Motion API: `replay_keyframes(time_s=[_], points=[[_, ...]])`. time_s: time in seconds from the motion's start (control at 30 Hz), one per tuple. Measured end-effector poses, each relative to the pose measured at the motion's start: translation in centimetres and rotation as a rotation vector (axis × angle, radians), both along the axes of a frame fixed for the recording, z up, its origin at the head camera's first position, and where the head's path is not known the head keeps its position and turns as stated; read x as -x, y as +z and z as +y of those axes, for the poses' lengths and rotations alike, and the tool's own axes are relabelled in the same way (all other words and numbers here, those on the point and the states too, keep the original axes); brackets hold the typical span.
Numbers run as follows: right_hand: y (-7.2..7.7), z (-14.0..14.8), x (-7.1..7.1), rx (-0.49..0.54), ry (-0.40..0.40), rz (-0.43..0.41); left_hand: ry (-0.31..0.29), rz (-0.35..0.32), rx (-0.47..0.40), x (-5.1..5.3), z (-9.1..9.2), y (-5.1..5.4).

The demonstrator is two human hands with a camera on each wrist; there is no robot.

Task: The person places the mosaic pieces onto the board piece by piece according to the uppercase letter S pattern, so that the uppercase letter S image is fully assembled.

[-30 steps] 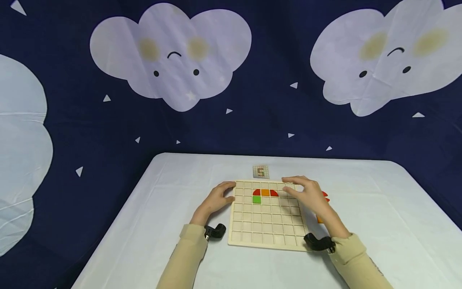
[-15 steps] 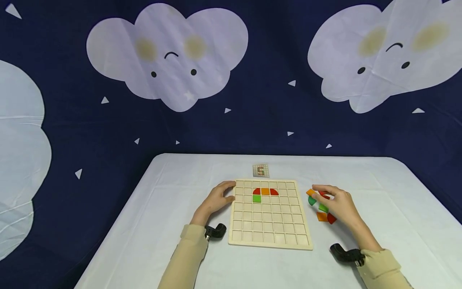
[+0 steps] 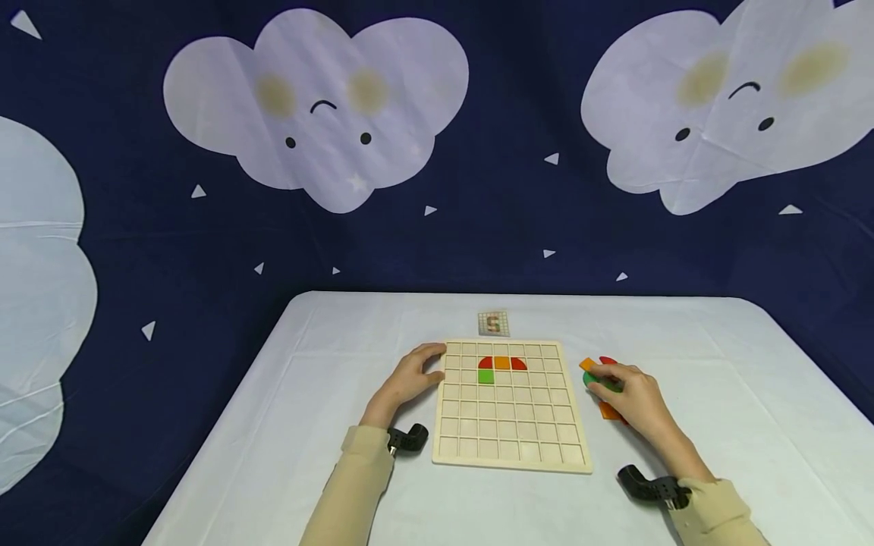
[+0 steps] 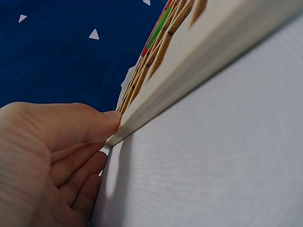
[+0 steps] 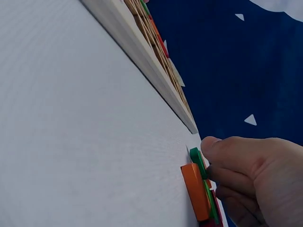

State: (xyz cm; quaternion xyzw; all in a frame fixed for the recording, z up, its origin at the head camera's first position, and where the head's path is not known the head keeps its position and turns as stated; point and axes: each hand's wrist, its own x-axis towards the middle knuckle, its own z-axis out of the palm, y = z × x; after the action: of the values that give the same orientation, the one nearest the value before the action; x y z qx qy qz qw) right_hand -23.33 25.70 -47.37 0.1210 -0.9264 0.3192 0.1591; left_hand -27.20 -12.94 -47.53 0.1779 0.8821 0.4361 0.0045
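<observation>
A pale wooden grid board (image 3: 512, 432) lies on the table. In its upper part sit an orange square (image 3: 501, 362) between two red rounded pieces (image 3: 519, 364), and a green square (image 3: 485, 377) below the left one. My left hand (image 3: 406, 377) rests at the board's left edge, thumb and fingertips touching it. Over the loose pieces right of the board is my right hand (image 3: 640, 398), thumb and forefinger apart around green pieces (image 3: 611, 384). In the right wrist view an orange block (image 5: 195, 191) and a green piece (image 5: 198, 161) lie beside the fingers; whether the fingertips touch any is unclear.
A small card (image 3: 494, 324) with a gridded, S-like pattern lies behind the board. Loose orange (image 3: 587, 365) and red (image 3: 607, 360) pieces lie near the right hand. White cloth (image 3: 382, 318) covers the table; a dark blue cloud-patterned curtain (image 3: 505, 243) hangs behind.
My right hand has moved from above the board's upper right corner rightward to the loose pieces, then lower among them. The left hand has stayed at the board's edge.
</observation>
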Motion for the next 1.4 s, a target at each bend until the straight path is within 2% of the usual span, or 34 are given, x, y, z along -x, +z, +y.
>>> replay_keyframes(time_s=[0.13, 0.27, 0.4, 0.73, 0.97, 1.2, 1.4], points=[[0.1, 0.3, 0.0, 0.006, -0.028, 0.066, -0.005, 0.001, -0.001, -0.1, 0.1, 0.1], [0.1, 1.2, 0.1, 0.026, -0.094, 0.111, -0.005, -0.003, 0.002, -0.1, 0.1, 0.2], [-0.3, 1.9, 0.2, 0.006, -0.123, 0.109, 0.002, -0.016, 0.002, -0.2, 0.1, 0.2], [-0.6, 2.2, 0.3, -0.017, -0.111, 0.072, 0.004, -0.015, 0.009, -0.2, 0.1, 0.2], [-0.9, 2.1, 0.4, -0.013, -0.209, 0.118, -0.003, -0.008, 0.003, -0.1, 0.1, 0.2], [-1.3, 2.0, 0.7, 0.003, -0.158, 0.09, -0.006, -0.012, 0.007, -0.2, 0.0, 0.1], [-1.3, 1.9, 0.9, 0.014, -0.153, 0.066, -0.001, -0.013, 0.002, -0.1, 0.0, 0.2]])
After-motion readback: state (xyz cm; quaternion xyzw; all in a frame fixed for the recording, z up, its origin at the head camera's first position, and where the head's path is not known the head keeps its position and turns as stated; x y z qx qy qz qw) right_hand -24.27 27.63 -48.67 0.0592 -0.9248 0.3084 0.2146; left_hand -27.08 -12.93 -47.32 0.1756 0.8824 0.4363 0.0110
